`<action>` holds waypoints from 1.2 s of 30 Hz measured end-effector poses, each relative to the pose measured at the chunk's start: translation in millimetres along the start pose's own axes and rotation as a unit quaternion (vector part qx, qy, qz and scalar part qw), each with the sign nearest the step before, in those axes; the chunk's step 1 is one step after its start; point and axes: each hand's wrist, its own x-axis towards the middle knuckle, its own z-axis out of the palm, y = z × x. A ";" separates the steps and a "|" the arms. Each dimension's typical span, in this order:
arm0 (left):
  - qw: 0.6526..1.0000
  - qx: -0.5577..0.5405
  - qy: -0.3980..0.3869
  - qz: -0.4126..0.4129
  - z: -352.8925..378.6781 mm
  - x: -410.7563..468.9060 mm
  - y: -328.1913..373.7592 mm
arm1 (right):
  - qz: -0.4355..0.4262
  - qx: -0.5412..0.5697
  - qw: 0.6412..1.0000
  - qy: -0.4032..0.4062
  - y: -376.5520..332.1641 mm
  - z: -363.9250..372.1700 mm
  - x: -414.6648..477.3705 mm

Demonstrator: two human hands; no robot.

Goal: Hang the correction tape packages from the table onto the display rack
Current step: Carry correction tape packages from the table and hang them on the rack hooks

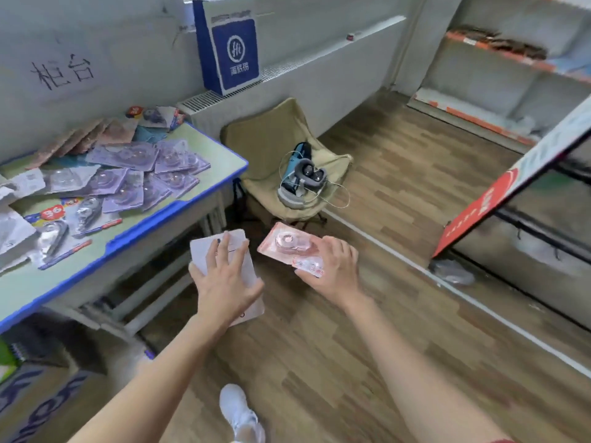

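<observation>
Item: correction tape packages in transit, held over the floor [367,314] at lower centre of the frame, between table and rack. Left hand [224,276]: fingers spread across the upper face of a white-backed package [238,241]; the hold beneath is hidden. Right hand [332,266]: fingers curled, pinching a pink package [284,243] with a smaller pink package [308,265] overlapping its near edge. Remaining stock: purple packages [134,177] and blue packages [64,225] lying loose and overlapped on the table [144,231], left of frame. Destination: display rack [524,223], right edge, only partly in view; its hooks cannot be made out. Also present: chair [265,145] with a headset [299,175], centre. Hazards, as judged: the smaller pink package looks thinly held and may slide free and drop to the floor. With both hands loaded, no finger is free to steady a package while its hang hole is threaded, so a fumble at the rack is likely. A hurried hang could leave a package half-seated and liable to fall.
</observation>
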 end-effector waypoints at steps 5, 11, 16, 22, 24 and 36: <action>0.995 0.004 -0.028 0.100 24.8 -58.9 90.0 | 0.098 -0.041 0.993 0.042 79.3 -53.1 -110.9; 0.972 0.011 -0.049 0.228 51.3 -111.4 203.0 | 0.201 -0.067 0.973 0.088 164.1 -109.1 -215.9; 0.946 0.025 -0.066 0.317 70.6 -131.5 294.2 | 0.263 -0.061 0.954 0.129 234.5 -146.0 -273.2; 0.917 0.017 -0.068 0.392 97.7 -125.1 407.3 | 0.323 -0.078 0.931 0.154 326.1 -190.6 -295.0; 0.911 0.017 -0.066 0.408 107.3 -118.6 448.2 | 0.340 -0.085 0.922 0.165 359.1 -208.1 -295.8; 0.873 0.015 -0.047 0.486 137.6 -86.3 665.4 | 0.375 -0.130 0.893 0.213 534.3 -313.4 -289.5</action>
